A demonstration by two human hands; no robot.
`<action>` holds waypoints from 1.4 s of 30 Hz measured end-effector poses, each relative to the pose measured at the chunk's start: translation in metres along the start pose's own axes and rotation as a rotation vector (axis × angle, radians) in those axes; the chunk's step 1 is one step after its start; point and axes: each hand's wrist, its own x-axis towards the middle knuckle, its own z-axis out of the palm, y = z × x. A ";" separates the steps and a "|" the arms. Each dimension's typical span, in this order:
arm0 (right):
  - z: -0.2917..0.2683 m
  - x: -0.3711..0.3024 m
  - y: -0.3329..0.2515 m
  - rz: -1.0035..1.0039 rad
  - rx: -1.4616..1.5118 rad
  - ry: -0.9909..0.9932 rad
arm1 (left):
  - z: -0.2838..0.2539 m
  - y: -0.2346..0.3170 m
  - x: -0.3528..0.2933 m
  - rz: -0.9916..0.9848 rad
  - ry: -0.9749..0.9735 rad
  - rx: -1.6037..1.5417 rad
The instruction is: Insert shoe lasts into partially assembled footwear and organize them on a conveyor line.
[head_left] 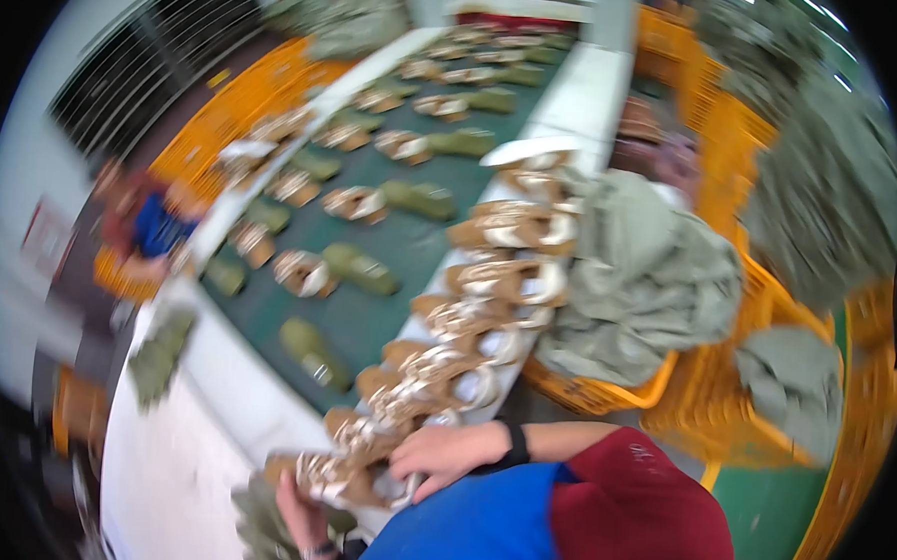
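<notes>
A tan shoe with pale laces (335, 480) lies at the near end of the conveyor, held between both my hands. My left hand (303, 519) is closed round its toe end from the left side. My right hand (446, 455) grips the shoe's heel end, fingers curled at its opening. Beyond it, a row of similar tan shoes (420, 369) runs up the conveyor's white right edge. Olive-green sole-shaped pieces (258, 517) lie below my left forearm, partly covered by it. The picture is blurred, so finer detail is lost.
A dark green conveyor belt (410, 253) carries tan shoes beside olive-green sole-shaped pieces (359, 266). Another green piece (162, 353) lies on the white table (175, 458). Orange crates (703, 421) with grey-green cloth (639, 278) stand at right. A co-worker (151, 217) is across the belt.
</notes>
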 end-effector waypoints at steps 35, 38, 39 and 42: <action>-0.059 0.275 0.193 0.394 -0.531 -0.228 | -0.132 -0.047 -0.040 0.367 0.578 1.229; -0.084 0.237 0.152 0.294 -0.398 -0.226 | -0.138 -0.052 -0.032 0.337 0.570 1.191; -0.095 0.223 0.125 0.298 -0.355 -0.267 | -0.139 -0.053 -0.031 0.327 0.603 1.182; -0.121 0.169 0.061 0.276 -0.288 -0.362 | -0.139 -0.058 -0.024 0.343 0.610 1.210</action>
